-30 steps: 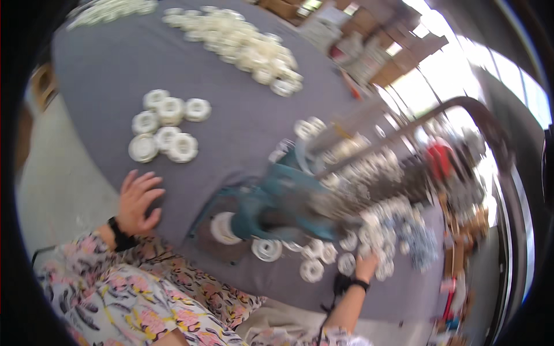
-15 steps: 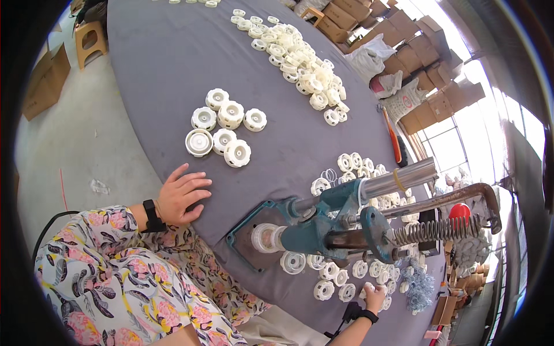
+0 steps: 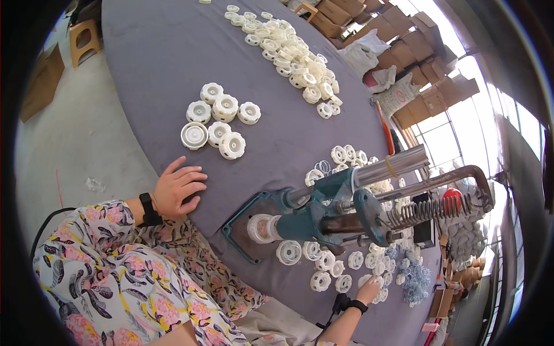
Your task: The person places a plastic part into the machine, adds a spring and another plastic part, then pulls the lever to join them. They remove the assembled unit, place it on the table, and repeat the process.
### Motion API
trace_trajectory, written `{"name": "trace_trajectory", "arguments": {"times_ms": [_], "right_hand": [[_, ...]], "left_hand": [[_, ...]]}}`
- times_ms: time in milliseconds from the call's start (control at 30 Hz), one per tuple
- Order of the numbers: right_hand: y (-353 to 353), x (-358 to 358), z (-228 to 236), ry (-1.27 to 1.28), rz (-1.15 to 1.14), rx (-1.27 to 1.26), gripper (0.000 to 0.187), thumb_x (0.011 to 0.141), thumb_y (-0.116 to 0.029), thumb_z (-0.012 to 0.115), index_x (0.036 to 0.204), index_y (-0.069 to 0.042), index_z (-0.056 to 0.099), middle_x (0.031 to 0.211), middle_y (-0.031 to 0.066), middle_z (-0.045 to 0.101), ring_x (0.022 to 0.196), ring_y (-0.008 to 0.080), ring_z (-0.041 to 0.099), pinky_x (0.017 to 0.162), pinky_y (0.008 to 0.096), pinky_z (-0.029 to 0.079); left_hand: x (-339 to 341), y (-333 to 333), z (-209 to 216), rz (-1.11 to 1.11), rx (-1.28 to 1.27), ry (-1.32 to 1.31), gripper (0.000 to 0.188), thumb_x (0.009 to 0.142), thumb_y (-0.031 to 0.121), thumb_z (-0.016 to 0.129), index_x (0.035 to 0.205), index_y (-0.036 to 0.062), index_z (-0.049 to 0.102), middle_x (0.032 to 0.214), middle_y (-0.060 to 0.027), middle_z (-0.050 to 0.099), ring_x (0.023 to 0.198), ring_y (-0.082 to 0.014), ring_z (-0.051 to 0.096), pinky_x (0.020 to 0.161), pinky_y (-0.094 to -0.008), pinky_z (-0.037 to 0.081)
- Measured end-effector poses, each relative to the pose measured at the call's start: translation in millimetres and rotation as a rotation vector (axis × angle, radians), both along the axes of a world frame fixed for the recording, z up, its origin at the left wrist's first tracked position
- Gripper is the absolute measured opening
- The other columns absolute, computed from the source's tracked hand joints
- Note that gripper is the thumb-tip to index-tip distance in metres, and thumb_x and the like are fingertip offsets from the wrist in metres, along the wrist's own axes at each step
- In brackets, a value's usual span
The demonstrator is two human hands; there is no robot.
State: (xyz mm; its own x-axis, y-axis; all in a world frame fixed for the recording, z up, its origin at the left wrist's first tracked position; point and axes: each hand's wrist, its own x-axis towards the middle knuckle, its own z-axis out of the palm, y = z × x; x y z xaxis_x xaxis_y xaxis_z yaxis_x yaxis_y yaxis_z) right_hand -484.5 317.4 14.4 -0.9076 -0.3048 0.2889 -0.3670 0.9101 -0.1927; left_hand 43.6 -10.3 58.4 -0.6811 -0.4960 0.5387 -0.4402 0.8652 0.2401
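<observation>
My left hand [image 3: 179, 189] lies at the near edge of the cloth-covered table, fingers spread, holding nothing. Just beyond it sits a small group of round white plastic caps [image 3: 220, 134] with notched rims. To the right, my right hand [image 3: 369, 290] reaches in among loose white parts, its fingers closed on a white plastic ring [image 3: 363, 281] that they partly cover. Between my hands stands a teal hand press [image 3: 300, 226], with a clear-and-white round part [image 3: 261, 228] on its base under the ram. Beside the base rests a white ring [image 3: 288, 252].
A long heap of white rings [image 3: 297, 60] spreads over the far side of the grey table [image 3: 156, 69]. Thin bluish coils [image 3: 414, 282] are bunched at the right. The press's lever [image 3: 438, 187] and spring jut rightward. Stacked cardboard boxes [image 3: 415, 46] stand beyond, a stool [image 3: 85, 43] at left.
The whole view has shifted slightly, so the table and press sit a little higher and further left. My right hand stays among the white parts; my left hand remains spread at the table edge.
</observation>
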Motion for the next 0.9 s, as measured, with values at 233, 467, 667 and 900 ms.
{"name": "trace_trajectory", "arguments": {"times_ms": [233,467,667,900], "right_hand": [[-89.6,162.5,74.9,-0.872,0.269,-1.202,0.035,0.095,-0.026,0.039,0.106,0.003,0.055,0.096,0.0105,0.059,0.089,0.0204,0.058,0.081,0.032,0.046],[-173.9,274.4,35.8,-1.069,0.442,-1.254,0.024,0.092,-0.018,0.048,0.102,0.003,0.056,0.095,0.0109,0.058,0.084,0.0163,0.054,0.075,0.0292,0.044],[-183.1,268.2,40.1,-0.782,0.559,-0.603,0.031,0.094,-0.015,0.04,0.116,0.005,0.05,0.11,0.0148,0.057,0.099,0.0214,0.055,0.084,0.0324,0.044],[-170.2,280.8,34.1,-0.784,0.575,-0.8,0.032,0.091,-0.011,0.044,0.119,0.004,0.048,0.112,0.0133,0.056,0.102,0.0207,0.053,0.088,0.0326,0.041]], "left_hand": [[-20.5,-3.2,18.6,-0.128,0.185,0.151,0.026,0.071,0.01,0.063,0.097,0.0127,0.058,0.113,-0.0066,0.055,0.118,-0.0262,0.046,0.105,-0.0501,0.023],[-100.7,11.5,23.1,-0.637,0.422,0.1,0.044,0.072,0.021,0.069,0.11,0.0078,0.053,0.118,-0.0102,0.052,0.118,-0.0292,0.043,0.103,-0.0462,0.027],[-145.6,19.5,-0.3,-0.706,0.681,0.231,0.076,0.061,0.036,0.078,0.12,-0.0001,0.046,0.117,-0.0164,0.051,0.113,-0.0321,0.046,0.098,-0.0409,0.033],[-140.0,10.8,-11.5,-0.501,0.531,0.135,0.067,0.06,0.035,0.079,0.116,0.0079,0.052,0.121,-0.0115,0.052,0.125,-0.0327,0.039,0.103,-0.0501,0.025]]}}
